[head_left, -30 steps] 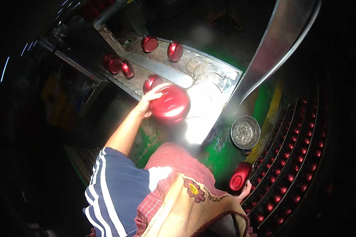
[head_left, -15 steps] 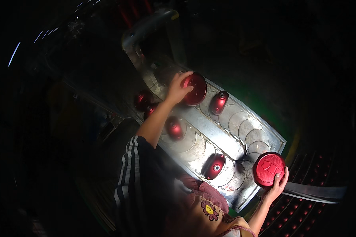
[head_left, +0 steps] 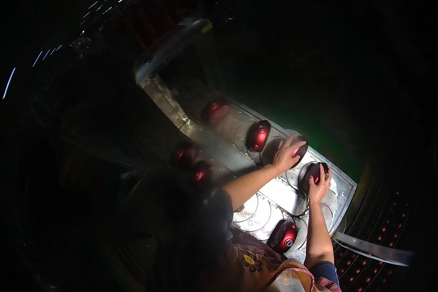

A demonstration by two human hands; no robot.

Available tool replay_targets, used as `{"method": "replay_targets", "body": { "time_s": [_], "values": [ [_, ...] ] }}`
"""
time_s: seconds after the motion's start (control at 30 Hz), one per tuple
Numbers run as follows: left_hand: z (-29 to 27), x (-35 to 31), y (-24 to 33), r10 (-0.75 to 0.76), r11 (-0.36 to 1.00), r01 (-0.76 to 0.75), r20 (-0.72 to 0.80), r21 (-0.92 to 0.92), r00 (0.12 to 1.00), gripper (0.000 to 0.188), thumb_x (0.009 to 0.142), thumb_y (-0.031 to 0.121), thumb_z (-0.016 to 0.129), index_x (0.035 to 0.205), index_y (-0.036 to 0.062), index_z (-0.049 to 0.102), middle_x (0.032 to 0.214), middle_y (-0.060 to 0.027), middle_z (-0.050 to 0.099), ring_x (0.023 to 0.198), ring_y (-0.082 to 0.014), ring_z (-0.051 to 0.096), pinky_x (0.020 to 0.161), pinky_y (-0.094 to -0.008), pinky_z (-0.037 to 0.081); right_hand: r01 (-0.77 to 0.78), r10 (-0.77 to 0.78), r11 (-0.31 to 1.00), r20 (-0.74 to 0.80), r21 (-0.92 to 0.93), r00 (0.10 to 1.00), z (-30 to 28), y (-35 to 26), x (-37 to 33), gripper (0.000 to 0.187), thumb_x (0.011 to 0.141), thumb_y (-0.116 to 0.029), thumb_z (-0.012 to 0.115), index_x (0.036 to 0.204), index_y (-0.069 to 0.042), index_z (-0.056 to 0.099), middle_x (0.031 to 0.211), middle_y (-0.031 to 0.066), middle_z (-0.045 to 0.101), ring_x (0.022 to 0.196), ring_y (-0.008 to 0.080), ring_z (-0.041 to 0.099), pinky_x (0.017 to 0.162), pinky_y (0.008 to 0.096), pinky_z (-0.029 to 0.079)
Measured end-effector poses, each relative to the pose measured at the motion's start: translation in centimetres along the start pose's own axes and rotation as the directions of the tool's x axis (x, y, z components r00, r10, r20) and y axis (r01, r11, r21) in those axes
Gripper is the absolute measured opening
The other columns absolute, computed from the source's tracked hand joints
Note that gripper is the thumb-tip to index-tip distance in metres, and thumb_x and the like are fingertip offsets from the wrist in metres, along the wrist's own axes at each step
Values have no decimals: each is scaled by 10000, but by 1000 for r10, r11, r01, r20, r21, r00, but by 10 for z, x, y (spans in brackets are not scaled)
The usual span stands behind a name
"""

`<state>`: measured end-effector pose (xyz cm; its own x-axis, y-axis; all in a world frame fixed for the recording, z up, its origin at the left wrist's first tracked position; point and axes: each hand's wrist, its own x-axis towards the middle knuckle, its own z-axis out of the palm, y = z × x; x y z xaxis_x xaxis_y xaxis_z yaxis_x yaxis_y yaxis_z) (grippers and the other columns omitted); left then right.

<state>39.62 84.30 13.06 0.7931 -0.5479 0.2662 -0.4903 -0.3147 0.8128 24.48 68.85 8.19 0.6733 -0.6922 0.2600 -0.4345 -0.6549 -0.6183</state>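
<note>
My left hand [head_left: 286,156] curls round a glossy red round part [head_left: 299,150] on the far lane of a looped metal conveyor [head_left: 278,195]. Closer to the conveyor's right end, my right hand [head_left: 320,187] has its fingers wrapped over another dark red round part [head_left: 310,171]. Both are partly hidden by my fingers. Left of my left hand, a red part with a small silver fitting [head_left: 258,136] rests tilted on the lane. On the near lane, a similar red part [head_left: 284,235] sits close to my apron.
Overlapping round carrier plates [head_left: 250,214] line the conveyor. More red parts [head_left: 202,171] stand at its left, blurred, and one [head_left: 215,111] at the far end. A curved metal frame [head_left: 173,41] rises there. A metal strip [head_left: 372,247] juts out right, over racks of small red pieces [head_left: 365,260].
My left hand has moved right along the far lane from a red dish-shaped part. My right hand, which held up a textured red disc, has moved up and left onto the conveyor.
</note>
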Motion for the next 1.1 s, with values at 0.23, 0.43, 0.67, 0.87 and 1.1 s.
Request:
{"method": "replay_targets", "body": {
  "time_s": [0.23, 0.43, 0.67, 0.87, 1.1],
  "values": [
    [-4, -9, -54, 18, 991, -3, -113, 132, 993, 537, 753, 81, 739, 1258, 244, 658, 1449, -50, 486, 1182, -350, 517, 1012, -420, 453, 33, -43, 987, 62, 155, 997, 17, -54, 0, 677, 746, -52, 697, 1377, -272, 586, 1535, 79, 383, 1311, 359, 436, 1104, 402, 405],
    [-3, -3, -62, 105, 986, -76, -199, 148, 974, 578, 713, 53, 768, 1250, 242, 665, 1463, -88, 466, 1209, -361, 503, 1039, -426, 426, 51, -52, 993, 6, 102, 999, 38, -81, 3, 643, 748, -43, 706, 1346, -255, 599, 1535, 55, 378, 1306, 339, 410, 1066, 399, 448],
    [-35, -26, -63, 55, 946, -6, -141, 325, 988, 581, 757, 55, 731, 1299, 243, 642, 1517, -131, 384, 1293, -413, 433, 1085, -466, 388, 109, -151, 977, 235, 184, 960, -5, -100, -15, 675, 790, -171, 731, 1425, -286, 533, 1588, 315, 155, 1428, 491, 232, 1188, 482, 272],
    [-63, -80, 45, 129, 982, -168, -336, -89, 933, 350, 875, -48, 603, 1207, 43, 665, 1348, -111, 561, 1197, -241, 560, 961, -350, 478, 67, -220, 818, 202, 572, 954, -167, -25, -109, 440, 891, -68, 653, 1324, -140, 623, 1227, 120, 614, 1137, 265, 603, 966, 339, 489],
    [85, -199, 223, -6, 791, -82, -141, -606, 990, 188, 961, 40, 563, 1125, -18, 632, 962, -66, 648, 787, -108, 580, 671, -225, 465, -92, 123, 720, 4, 688, 992, -380, 135, -251, 337, 939, -31, 596, 1270, -66, 641, 1150, 88, 651, 1073, 173, 643, 941, 315, 509]
  ]
}}
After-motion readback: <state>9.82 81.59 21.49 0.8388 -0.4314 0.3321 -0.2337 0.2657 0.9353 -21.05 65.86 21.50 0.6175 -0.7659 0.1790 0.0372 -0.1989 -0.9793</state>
